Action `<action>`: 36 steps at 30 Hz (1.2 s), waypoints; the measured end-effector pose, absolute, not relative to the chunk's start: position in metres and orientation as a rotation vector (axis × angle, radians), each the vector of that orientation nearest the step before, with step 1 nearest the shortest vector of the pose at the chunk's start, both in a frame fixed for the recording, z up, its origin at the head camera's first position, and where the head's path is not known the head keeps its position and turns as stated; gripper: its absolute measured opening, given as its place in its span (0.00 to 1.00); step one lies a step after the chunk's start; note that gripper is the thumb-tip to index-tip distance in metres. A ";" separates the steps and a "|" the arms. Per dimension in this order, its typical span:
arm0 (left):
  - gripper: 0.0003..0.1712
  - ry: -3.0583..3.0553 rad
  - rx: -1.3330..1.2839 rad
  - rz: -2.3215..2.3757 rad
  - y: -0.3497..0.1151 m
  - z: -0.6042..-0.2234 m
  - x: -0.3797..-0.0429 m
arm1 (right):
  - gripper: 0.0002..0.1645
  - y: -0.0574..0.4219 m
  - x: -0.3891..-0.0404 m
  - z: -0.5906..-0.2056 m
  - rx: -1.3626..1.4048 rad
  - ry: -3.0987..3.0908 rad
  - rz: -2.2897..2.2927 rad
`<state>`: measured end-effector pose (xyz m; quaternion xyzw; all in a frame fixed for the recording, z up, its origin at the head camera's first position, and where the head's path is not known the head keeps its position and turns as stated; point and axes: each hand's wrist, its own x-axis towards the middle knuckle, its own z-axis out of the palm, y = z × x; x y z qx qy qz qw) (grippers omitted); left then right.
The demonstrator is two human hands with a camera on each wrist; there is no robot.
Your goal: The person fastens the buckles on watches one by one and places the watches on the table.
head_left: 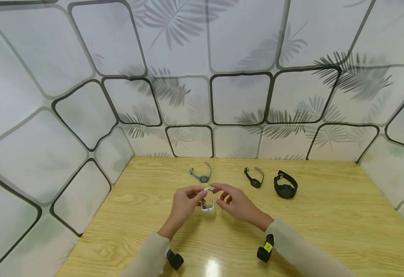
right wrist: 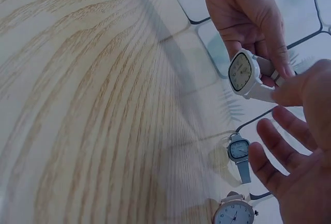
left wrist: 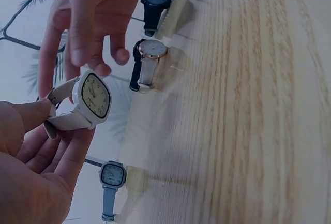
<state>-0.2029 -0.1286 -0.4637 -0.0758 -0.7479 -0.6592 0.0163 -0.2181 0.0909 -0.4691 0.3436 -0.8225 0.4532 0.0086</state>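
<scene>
A white wristwatch (head_left: 207,209) with a squarish case hangs above the wooden table, its strap bent into a loop. My left hand (head_left: 184,202) pinches that strap between thumb and fingers near the buckle end. In the left wrist view the pale dial (left wrist: 95,96) faces away from the left palm, toward the table side. My right hand (head_left: 238,204) is at the other side of the loop; its index fingertip reaches the top of the strap while the thumb stays apart from the case. In the right wrist view its other fingers (right wrist: 284,144) are spread and loosely bent.
Beyond the hands lie a grey-blue watch (head_left: 204,178), a thin watch with a dark strap (head_left: 255,183) and a chunky black watch (head_left: 286,191) on the table (head_left: 126,231). A patterned curtain (head_left: 240,100) stands along the back and sides.
</scene>
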 end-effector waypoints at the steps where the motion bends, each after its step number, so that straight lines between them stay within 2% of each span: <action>1: 0.14 -2.322 -0.227 -2.070 -0.129 -0.464 -0.203 | 0.35 0.092 -0.218 -0.469 1.102 -2.587 1.427; 6: 0.15 -2.315 -0.206 -2.128 -0.131 -0.464 -0.205 | 0.44 0.093 -0.217 -0.470 1.144 -2.654 1.475; 11: 0.17 -2.312 -0.185 -2.164 -0.131 -0.463 -0.205 | 0.48 0.090 -0.217 -0.474 1.119 -2.645 1.491; 27: 0.18 -2.319 -0.162 -2.184 -0.130 -0.466 -0.202 | 0.41 0.086 -0.215 -0.474 1.128 -2.597 1.458; 32: 0.19 -2.334 -0.254 -2.206 -0.136 -0.467 -0.201 | 0.40 0.086 -0.219 -0.475 1.117 -2.616 1.454; 36: 0.26 -2.397 -0.409 -2.184 -0.144 -0.467 -0.199 | 0.41 0.088 -0.223 -0.475 1.110 -2.633 1.496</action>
